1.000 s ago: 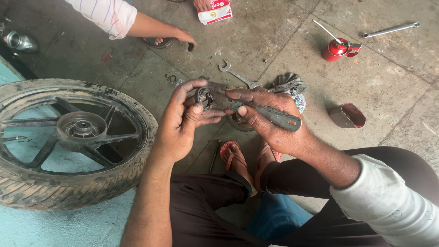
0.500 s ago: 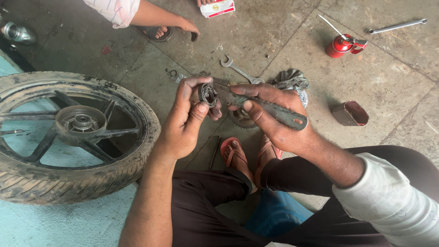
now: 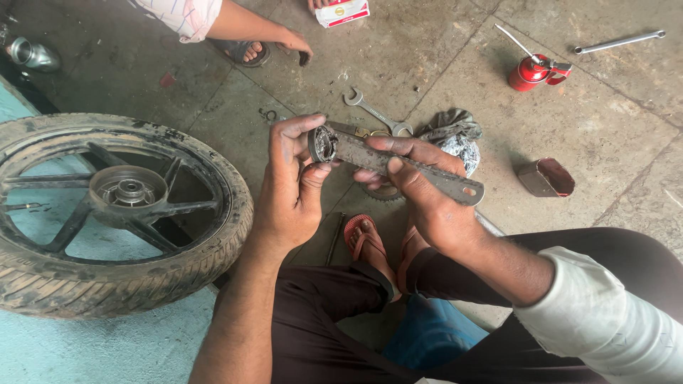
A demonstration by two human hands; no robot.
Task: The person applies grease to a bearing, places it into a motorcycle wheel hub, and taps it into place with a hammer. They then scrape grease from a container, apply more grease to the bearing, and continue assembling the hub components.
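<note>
Over the concrete floor point(image 3: 441, 64), the left hand point(image 3: 292, 185) pinches a small greasy round part point(image 3: 324, 143) against the end of a flat metal bar point(image 3: 409, 168) gripped by the right hand point(image 3: 427, 192), with a motorcycle wheel point(image 3: 107, 213) lying left and a red oil can point(image 3: 530, 71) far right.

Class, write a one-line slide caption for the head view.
Both hands, left and right, hold a greasy metal tool beside a wheel.

Soft, even daylight, faint diffuse shadows, sharp focus throughout, slight wide-angle stretch toward the edges.
</note>
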